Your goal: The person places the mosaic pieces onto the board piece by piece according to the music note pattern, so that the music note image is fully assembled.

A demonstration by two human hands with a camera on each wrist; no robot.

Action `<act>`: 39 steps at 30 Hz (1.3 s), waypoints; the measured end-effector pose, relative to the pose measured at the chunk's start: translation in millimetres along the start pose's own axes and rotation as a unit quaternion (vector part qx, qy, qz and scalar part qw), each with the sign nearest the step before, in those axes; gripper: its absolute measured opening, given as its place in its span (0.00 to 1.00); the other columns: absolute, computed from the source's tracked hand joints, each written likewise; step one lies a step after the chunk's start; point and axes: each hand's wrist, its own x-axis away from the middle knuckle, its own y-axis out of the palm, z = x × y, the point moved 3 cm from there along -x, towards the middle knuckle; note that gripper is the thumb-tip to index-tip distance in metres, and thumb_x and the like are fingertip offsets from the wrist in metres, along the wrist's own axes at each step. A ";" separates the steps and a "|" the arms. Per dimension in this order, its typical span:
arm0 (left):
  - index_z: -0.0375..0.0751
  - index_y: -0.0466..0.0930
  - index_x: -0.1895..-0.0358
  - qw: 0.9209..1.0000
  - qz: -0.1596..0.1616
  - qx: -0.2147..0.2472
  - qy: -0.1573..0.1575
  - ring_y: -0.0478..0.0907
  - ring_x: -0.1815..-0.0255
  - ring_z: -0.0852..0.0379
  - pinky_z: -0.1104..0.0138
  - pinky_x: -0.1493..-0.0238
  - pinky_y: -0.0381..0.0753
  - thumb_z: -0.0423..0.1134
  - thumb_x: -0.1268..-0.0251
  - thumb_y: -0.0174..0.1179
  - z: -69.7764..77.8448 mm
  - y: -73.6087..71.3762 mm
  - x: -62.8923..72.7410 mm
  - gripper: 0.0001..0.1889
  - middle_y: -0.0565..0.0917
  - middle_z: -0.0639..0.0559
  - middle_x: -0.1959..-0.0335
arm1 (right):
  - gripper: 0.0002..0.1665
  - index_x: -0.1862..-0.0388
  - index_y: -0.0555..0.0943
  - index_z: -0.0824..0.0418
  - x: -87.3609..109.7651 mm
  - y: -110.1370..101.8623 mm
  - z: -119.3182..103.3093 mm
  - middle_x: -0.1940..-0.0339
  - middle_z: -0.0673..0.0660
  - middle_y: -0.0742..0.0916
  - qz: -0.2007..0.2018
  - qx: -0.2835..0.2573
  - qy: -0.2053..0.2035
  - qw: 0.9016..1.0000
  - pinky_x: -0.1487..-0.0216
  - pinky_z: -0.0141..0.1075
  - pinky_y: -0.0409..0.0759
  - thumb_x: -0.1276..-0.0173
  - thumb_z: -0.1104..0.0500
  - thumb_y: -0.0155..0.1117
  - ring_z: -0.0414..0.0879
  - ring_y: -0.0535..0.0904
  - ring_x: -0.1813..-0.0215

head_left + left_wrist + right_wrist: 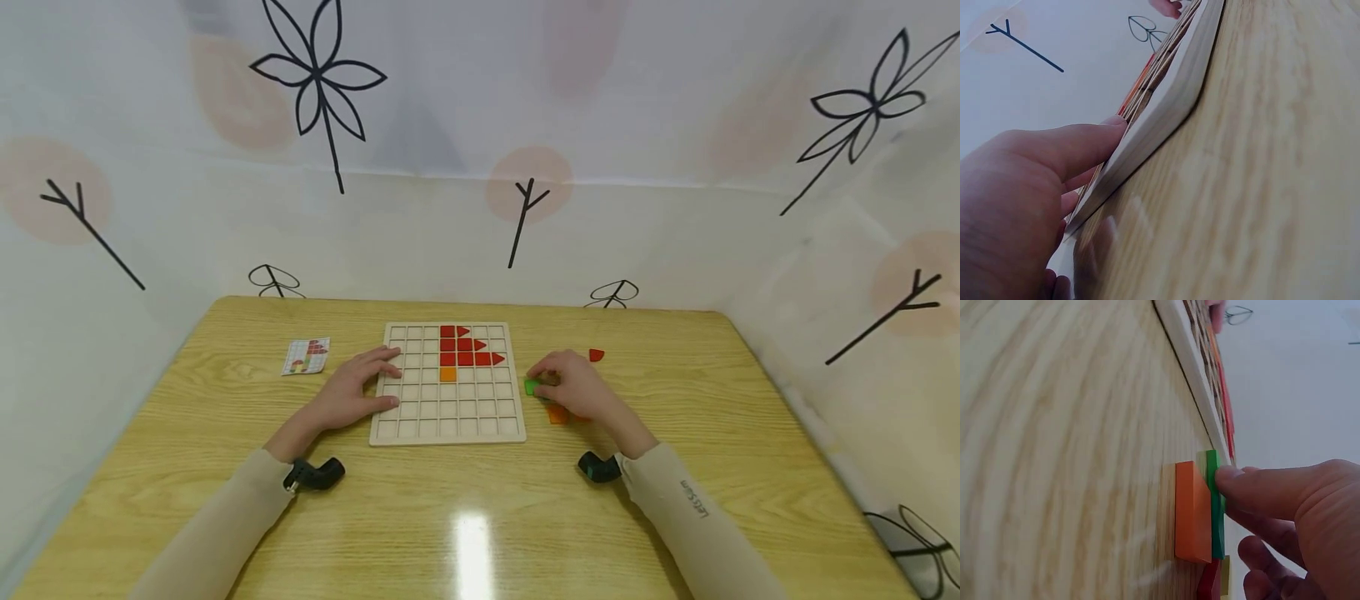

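Observation:
A pale wooden grid board [450,442] lies on the table, holding red squares [447,345], red triangles at the row ends and one orange square [447,375]. My left hand [351,385] rests on the board's left edge with fingers spread; in the left wrist view its thumb [1094,140] lies over the rim. Right of the board, my right hand [573,385] pinches a green block [1215,503] between thumb and fingers. Directly beside that block stands an orange block [1192,512], and a red block [1209,582] is partly hidden behind it.
Left of the board lies a small printed card [306,357] with a coloured pattern on a grid. A red rounded piece [596,355] sits beyond the right hand. Fabric with plant drawings hangs behind the wooden table [375,517].

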 end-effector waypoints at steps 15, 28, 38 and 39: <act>0.45 0.81 0.46 1.000 0.000 0.002 0.003 0.56 0.23 0.41 0.41 0.29 0.55 0.46 0.36 0.68 2.4 -0.1 -1.1 0.18 0.65 0.43 0.25 | 0.13 0.52 0.87 0.59 1.4 0.2 -10.7 0.60 0.51 0.82 -0.027 0.010 -0.005 1.000 0.55 0.43 0.74 0.36 0.66 0.71 0.48 0.74 0.58; 0.45 0.81 0.47 1.000 0.001 0.004 -0.003 0.57 0.24 0.42 0.41 0.29 0.56 0.46 0.37 0.69 3.1 -0.2 -0.9 0.18 0.66 0.44 0.25 | 0.08 0.59 0.85 0.58 1.8 1.7 -14.2 0.60 0.50 0.82 -0.010 -0.002 0.000 1.000 0.58 0.40 0.80 0.35 0.67 0.70 0.45 0.78 0.60; 0.44 0.81 0.46 1.000 -0.002 0.009 -0.007 0.56 0.23 0.42 0.41 0.28 0.55 0.46 0.37 0.70 4.6 -1.3 -0.5 0.19 0.65 0.44 0.25 | 0.05 0.60 0.87 0.59 1.1 4.4 -13.1 0.57 0.52 0.85 0.050 -0.041 0.012 0.998 0.60 0.39 0.82 0.34 0.65 0.70 0.45 0.80 0.62; 0.44 0.81 0.46 1.000 -0.002 0.009 -0.006 0.56 0.23 0.42 0.41 0.28 0.55 0.46 0.37 0.70 4.6 -1.2 -0.5 0.19 0.65 0.44 0.25 | 0.05 0.60 0.88 0.59 0.8 4.8 -14.3 0.57 0.52 0.86 0.057 -0.048 0.016 0.997 0.59 0.39 0.83 0.34 0.64 0.71 0.45 0.81 0.61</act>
